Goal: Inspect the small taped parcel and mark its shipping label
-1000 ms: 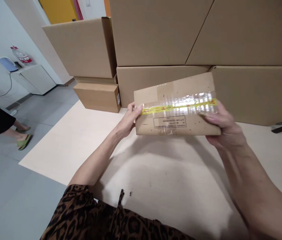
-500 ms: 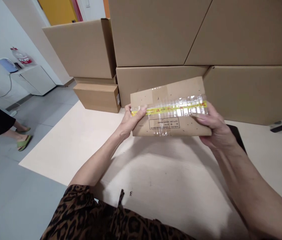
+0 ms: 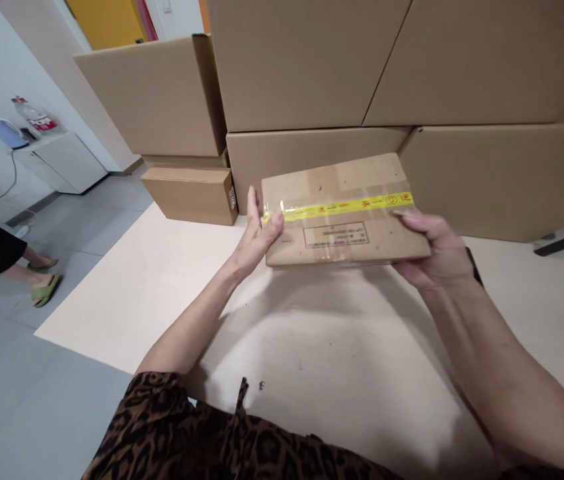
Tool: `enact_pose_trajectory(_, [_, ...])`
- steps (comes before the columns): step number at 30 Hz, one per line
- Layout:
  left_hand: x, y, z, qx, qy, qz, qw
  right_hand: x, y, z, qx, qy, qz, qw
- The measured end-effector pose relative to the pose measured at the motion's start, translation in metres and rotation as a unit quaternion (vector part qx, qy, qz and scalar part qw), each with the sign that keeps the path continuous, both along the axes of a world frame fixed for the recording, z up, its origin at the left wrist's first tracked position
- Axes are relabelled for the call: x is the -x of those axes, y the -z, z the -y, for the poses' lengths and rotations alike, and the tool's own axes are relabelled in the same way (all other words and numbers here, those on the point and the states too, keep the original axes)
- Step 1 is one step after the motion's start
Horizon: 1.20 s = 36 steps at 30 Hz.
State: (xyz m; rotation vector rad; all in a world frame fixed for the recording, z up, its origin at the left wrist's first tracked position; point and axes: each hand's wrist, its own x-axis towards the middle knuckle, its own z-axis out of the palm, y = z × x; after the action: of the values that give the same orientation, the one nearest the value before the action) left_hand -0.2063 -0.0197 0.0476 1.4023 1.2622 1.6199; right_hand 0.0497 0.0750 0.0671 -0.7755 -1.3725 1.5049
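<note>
A cardboard box (image 3: pixel 337 180) with yellow printed tape across its top is held above the pale table, its far right corner pointing away. Clear tape also runs over it, and a printed label frame shows near its front edge. My left hand (image 3: pixel 257 237) is at the box's left end, thumb on top, with one finger raised beside the edge. At the right end, my right hand (image 3: pixel 439 250) grips the near corner, thumb above and fingers partly hidden underneath.
Large cardboard boxes (image 3: pixel 307 60) are stacked along the back of the table (image 3: pixel 162 280). A smaller carton (image 3: pixel 187 197) stands at back left, under another box. A dark flat object (image 3: pixel 555 247) lies at right. Another person's sandalled foot (image 3: pixel 46 290) is on the floor at left.
The box has tilted so its top faces up more, and its glare has faded. A finger of my left hand has lifted off its side. The view has shifted slightly.
</note>
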Motion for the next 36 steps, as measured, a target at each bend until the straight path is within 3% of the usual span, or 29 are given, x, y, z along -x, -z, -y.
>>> enact_pose_trajectory(2, [0.010, 0.000, -0.001, -0.085, 0.057, -0.164, 0.981, -0.006, -0.003, -0.008, 0.044, 0.027, -0.012, 0.999])
enact_pose_trajectory(5, [0.020, 0.003, -0.004, -0.158, 0.127, -0.340, 0.918, -0.009, -0.008, -0.013, 0.115, 0.067, -0.049, 0.990])
enact_pose_trajectory(9, [0.018, 0.010, -0.009, -0.238, 0.033, -0.405, 0.882, -0.001, -0.011, -0.006, 0.190, 0.076, -0.066, 0.977])
enact_pose_trajectory(13, [0.009, 0.013, -0.011, -0.279, -0.017, -0.352, 0.893, 0.009, -0.004, 0.002, 0.165, 0.056, -0.082, 0.981])
enact_pose_trajectory(18, [-0.001, 0.019, -0.011, -0.236, -0.051, -0.235, 0.941, 0.011, 0.010, 0.001, 0.064, 0.010, -0.049, 0.997])
enact_pose_trajectory(23, [-0.017, 0.015, -0.007, -0.053, -0.055, 0.008, 0.997, -0.002, 0.016, 0.002, -0.066, 0.030, -0.019, 0.997])
enact_pose_trajectory(26, [-0.022, 0.003, -0.001, 0.053, -0.046, 0.152, 0.986, -0.010, 0.014, 0.005, -0.196, -0.008, 0.038, 0.980])
enact_pose_trajectory(28, [-0.023, -0.005, 0.002, 0.101, -0.046, 0.195, 0.974, -0.012, 0.013, 0.007, -0.244, -0.015, 0.066, 0.967])
enact_pose_trajectory(31, [-0.021, -0.010, 0.003, 0.137, -0.033, 0.203, 0.969, -0.007, 0.017, 0.006, -0.210, 0.035, 0.083, 0.974])
enact_pose_trajectory(36, [-0.018, 0.003, 0.001, 0.110, 0.029, 0.110, 0.987, -0.002, 0.034, -0.014, -0.073, 0.088, 0.075, 0.991])
